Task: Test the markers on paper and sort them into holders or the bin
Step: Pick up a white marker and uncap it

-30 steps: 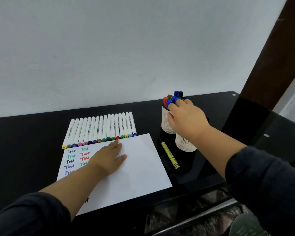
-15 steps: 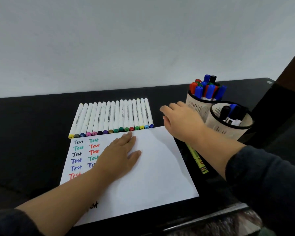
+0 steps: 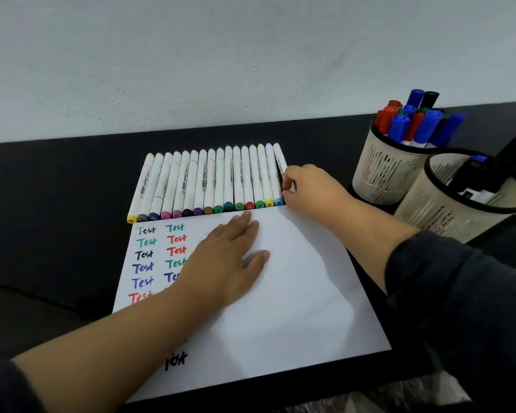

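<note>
Bench (image 3: 57, 234): flat, matte black top against a pale wall. White sheet of paper (image 3: 295, 308), smooth, rectangular, lies near the front edge; "Test" is written repeatedly down its left side in black, green, red and blue ink.

Row of markers (image 3: 209, 183): white plastic barrels with coloured end caps, packed side by side, touching the paper's far edge.

Two round holders at right, cream plastic with slotted walls and black rims. Far holder (image 3: 385, 171) is packed with upright red, blue, green and black capped markers; near holder (image 3: 447, 213) has a few dark ones.

Left hand (image 3: 224, 257): palm down, fingers straight and together, pressing flat on the paper.

Right hand (image 3: 307, 189): at the right end of the row, fingertips pinching the rightmost marker (image 3: 279, 158) at mid-barrel.
</note>
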`<state>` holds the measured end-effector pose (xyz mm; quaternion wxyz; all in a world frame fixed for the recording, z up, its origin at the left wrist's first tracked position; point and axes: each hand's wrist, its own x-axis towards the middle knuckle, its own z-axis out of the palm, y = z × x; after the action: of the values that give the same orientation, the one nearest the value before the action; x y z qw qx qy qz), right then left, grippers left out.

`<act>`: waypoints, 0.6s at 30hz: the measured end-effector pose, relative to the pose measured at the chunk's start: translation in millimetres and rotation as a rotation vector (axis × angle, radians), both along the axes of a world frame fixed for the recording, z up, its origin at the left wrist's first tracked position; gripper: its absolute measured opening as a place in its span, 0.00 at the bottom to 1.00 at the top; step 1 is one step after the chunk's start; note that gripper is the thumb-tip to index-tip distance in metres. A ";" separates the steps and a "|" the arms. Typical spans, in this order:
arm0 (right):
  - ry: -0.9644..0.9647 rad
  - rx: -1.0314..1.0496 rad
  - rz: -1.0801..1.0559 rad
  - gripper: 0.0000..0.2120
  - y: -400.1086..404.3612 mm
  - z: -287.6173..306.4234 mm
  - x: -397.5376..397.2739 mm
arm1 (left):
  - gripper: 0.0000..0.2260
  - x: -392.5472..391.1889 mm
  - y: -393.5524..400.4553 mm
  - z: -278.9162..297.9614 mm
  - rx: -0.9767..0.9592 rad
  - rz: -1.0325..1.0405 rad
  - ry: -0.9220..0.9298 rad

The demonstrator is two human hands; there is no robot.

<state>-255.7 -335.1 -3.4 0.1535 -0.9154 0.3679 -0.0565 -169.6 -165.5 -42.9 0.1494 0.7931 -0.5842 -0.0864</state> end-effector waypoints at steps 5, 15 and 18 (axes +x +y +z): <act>-0.068 0.131 -0.163 0.10 -2.7 6.1 5.6 | 0.26 0.2 1.2 -0.7 0.000 -0.004 0.031; -0.653 0.433 -0.473 0.04 25.9 29.8 -30.0 | 0.28 -7.3 5.4 9.0 0.069 0.003 -0.095; -0.774 0.509 -0.542 0.08 41.2 41.3 -45.2 | 0.30 -14.1 8.7 15.1 0.027 0.025 -0.204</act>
<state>-300.8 -293.9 37.9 0.4748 -0.6337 0.5096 -0.3365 -183.7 -156.8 -27.8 0.0795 0.8070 -0.5850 -0.0112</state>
